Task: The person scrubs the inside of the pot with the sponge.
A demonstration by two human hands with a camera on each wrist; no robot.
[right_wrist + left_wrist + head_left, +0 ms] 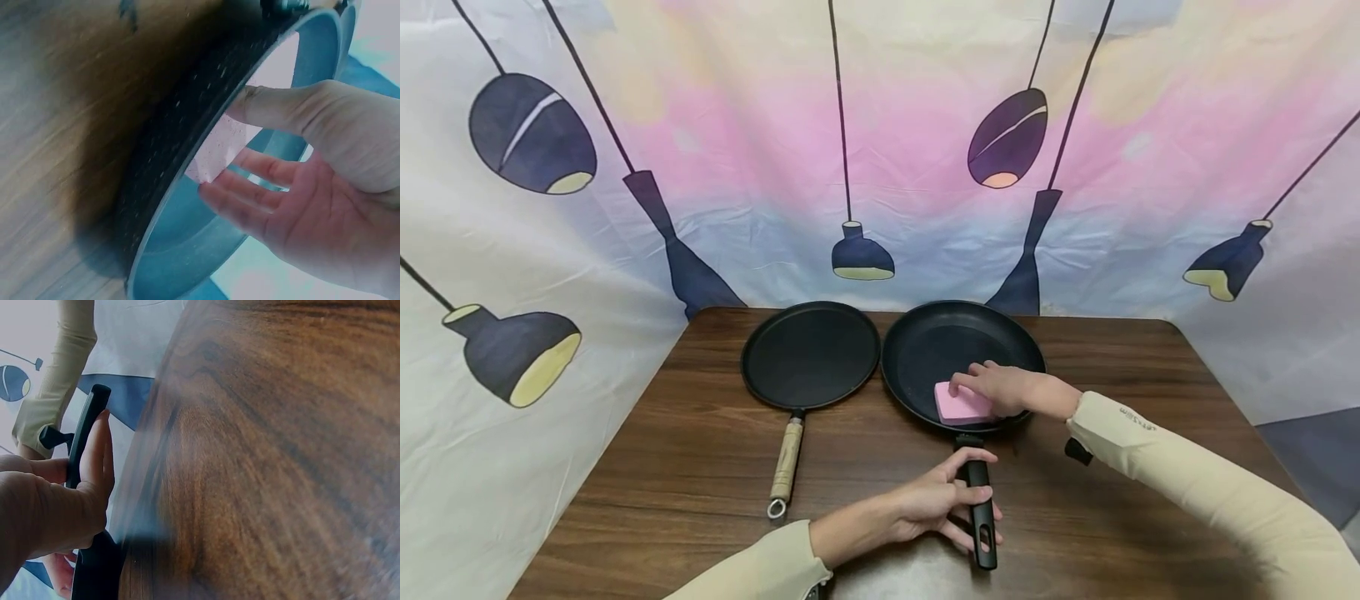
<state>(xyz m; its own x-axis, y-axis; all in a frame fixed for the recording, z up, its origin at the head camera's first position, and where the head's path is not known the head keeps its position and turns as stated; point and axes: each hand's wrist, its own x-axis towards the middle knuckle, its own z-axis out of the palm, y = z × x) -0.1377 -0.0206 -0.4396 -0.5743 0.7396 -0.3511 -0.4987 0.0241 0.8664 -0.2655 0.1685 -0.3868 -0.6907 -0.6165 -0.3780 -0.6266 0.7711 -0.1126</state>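
Observation:
A black frying pan (951, 329) stands at the back of the table, its handle (982, 521) pointing toward me. My left hand (936, 502) grips that handle between thumb and fingers; the left wrist view shows the handle (89, 434) pinched there too. Inside the pan, near its front right wall, my right hand (1000, 387) holds a pink sponge (958, 406). From the right wrist, thumb and fingers lie on either side of the sponge (219, 147), just within the pan's rim (164, 203). Part of the sponge is hidden by the hand.
Left of the frying pan, almost touching it, lies a flat black griddle pan (811, 354) with a wooden handle (787, 458) ending in a metal ring. Both are on a brown wooden table (685, 467). A cloth printed with lamps (760, 125) hangs behind the table.

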